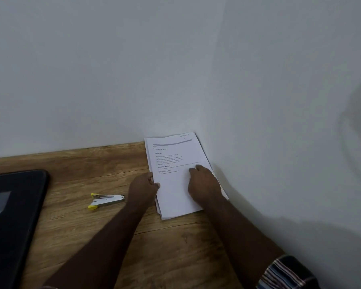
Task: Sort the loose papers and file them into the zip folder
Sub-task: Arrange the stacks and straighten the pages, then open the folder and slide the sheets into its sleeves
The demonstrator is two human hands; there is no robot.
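Where the wooden desk (92, 236) meets the corner of the white wall (133, 69), a stack of papers (175, 155) lies flat, printed side up, its far edge touching the wall. Left hand (143, 189) pinches the stack's left edge, thumb on top and fingers curled at the side. Right hand (203, 181) rests palm-down on the top sheet, fingers relaxed and pressing lightly. Yellow-tipped stapler (105, 201) lies on the desk just left of the left hand, apart from the papers. Dark zip folder (13, 215) lies at the left edge of the desk, well apart from the stack
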